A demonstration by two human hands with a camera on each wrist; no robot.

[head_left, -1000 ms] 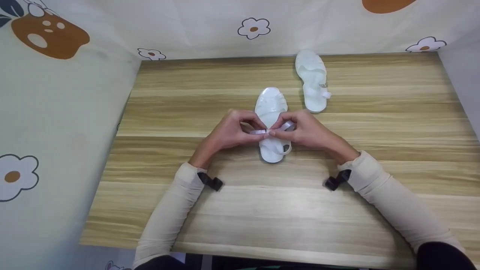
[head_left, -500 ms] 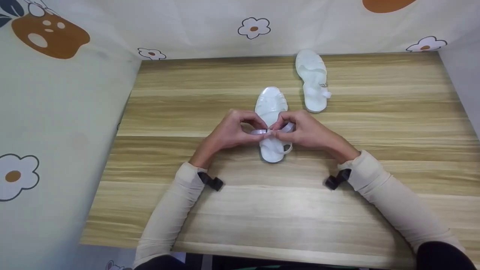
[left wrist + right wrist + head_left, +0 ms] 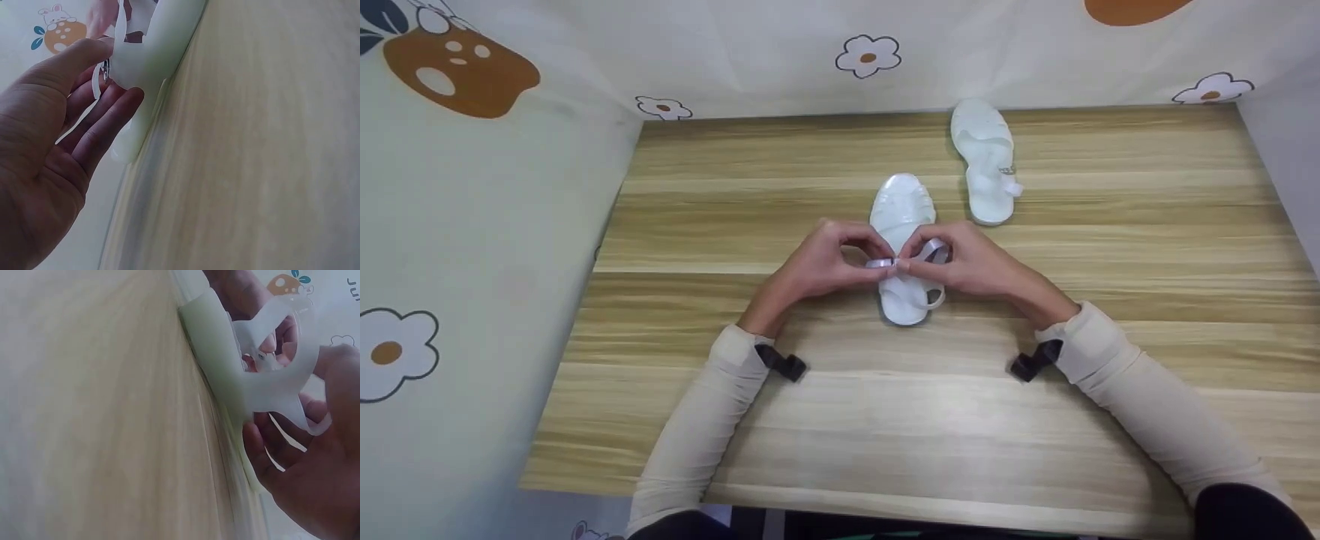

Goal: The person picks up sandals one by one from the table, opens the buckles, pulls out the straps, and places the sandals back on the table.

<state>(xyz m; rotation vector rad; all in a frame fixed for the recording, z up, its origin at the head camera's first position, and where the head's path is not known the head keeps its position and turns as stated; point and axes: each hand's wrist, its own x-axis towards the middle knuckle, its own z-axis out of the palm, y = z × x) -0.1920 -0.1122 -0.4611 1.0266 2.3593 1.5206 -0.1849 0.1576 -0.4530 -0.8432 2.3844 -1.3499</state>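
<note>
A white sandal (image 3: 905, 309) lies on the wooden table with its toe pointing away, and both hands meet over its middle. My left hand (image 3: 829, 259) pinches the buckle end of the strap between thumb and fingers. In the left wrist view a small metal buckle (image 3: 105, 68) shows beside the thumb tip. My right hand (image 3: 971, 259) pinches the other part of the sandal strap (image 3: 936, 250), which loops up beside its fingers. The right wrist view shows the translucent heel strap (image 3: 287, 377) arching over the sole, the right fingers curled near it.
A second white sandal (image 3: 988, 161) lies farther back to the right, its strap and buckle on its right side. A patterned wall covering (image 3: 772, 60) rises behind the wooden table (image 3: 900, 427), whose front edge runs close to the person.
The right thumb and fingers shift slightly at the strap, and the strap loop beside them changes shape a little. The left hand, the sandals and the forearms stay nearly in place.
</note>
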